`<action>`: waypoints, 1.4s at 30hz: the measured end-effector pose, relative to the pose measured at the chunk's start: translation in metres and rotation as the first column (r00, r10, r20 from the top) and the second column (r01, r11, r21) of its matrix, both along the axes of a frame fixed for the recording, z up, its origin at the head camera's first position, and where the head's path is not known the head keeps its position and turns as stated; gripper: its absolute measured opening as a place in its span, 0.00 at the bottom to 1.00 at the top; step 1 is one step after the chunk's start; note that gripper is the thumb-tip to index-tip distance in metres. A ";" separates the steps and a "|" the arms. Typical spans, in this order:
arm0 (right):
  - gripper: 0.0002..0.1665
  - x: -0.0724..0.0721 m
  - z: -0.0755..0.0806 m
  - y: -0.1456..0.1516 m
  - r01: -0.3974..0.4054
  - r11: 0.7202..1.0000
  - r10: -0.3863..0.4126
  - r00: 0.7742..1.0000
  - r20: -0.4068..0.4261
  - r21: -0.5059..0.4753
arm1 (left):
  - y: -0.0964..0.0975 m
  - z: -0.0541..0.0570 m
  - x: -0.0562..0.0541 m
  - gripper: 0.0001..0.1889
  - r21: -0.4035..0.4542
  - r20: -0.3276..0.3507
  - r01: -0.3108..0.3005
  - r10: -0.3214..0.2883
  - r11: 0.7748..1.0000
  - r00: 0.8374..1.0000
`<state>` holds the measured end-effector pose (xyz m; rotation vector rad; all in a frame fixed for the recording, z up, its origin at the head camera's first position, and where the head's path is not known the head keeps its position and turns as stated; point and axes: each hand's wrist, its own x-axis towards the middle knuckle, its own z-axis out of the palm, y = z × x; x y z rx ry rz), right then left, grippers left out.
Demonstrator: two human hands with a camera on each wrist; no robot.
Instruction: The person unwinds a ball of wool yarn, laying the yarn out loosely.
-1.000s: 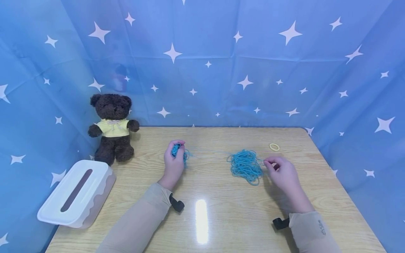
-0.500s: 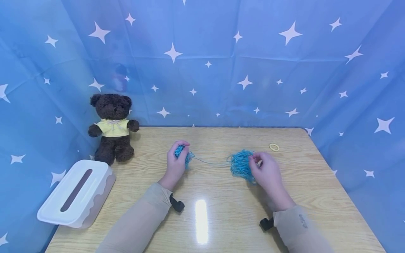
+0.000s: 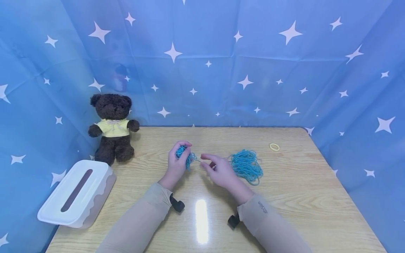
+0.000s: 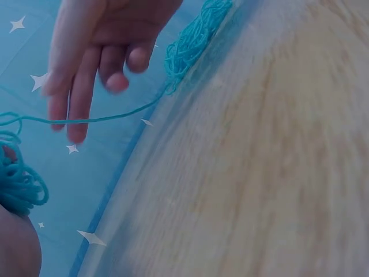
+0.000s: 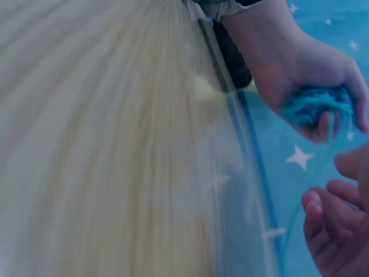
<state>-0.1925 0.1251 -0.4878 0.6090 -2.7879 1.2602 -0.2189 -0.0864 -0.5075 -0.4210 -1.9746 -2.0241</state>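
Observation:
A small bundle of blue yarn (image 3: pixel 181 151) is held in my left hand (image 3: pixel 175 167), its loops showing between thumb and fingers. To the right, a larger loose heap of the same yarn (image 3: pixel 246 167) lies on the table. One strand (image 4: pixel 118 117) links bundle and heap. My right hand (image 3: pixel 224 173) is between them, fingertips just right of the bundle. In the left wrist view its fingers are extended and the strand crosses them; in the right wrist view its thumb (image 5: pixel 349 164) stands apart from the fingers.
A brown teddy bear (image 3: pixel 114 128) in a yellow top is at the back left. In front of it stands a white lidded box (image 3: pixel 77 193) with a slot. A yellow ring (image 3: pixel 274 147) lies at the back right of the wooden table (image 3: pixel 316 196). Starry blue cloth (image 3: pixel 202 95) hangs behind.
My right hand has moved left from the far side of the yarn heap, across it, to beside the left hand. The left hand has shifted slightly right, still gripping the bundle.

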 end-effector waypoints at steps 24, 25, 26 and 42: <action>0.07 0.006 0.004 0.068 0.279 0.945 -0.314 0.921 -0.231 -0.171 | 0.003 -0.005 -0.005 0.08 -0.053 -0.007 -0.097 0.097 0.994 0.995; 0.07 0.006 0.004 0.072 0.290 0.940 -0.328 0.916 -0.232 -0.180 | 0.003 -0.005 -0.006 0.08 -0.060 0.000 -0.107 0.107 0.992 0.994; 0.07 0.006 0.004 0.077 0.298 0.935 -0.339 0.911 -0.237 -0.191 | 0.002 -0.005 -0.006 0.08 -0.065 0.004 -0.115 0.115 0.991 0.993; 0.12 0.011 0.008 0.152 0.554 0.818 -0.575 0.800 -0.172 -0.156 | 0.003 -0.002 -0.005 0.08 -0.060 0.009 -0.165 0.166 0.984 0.986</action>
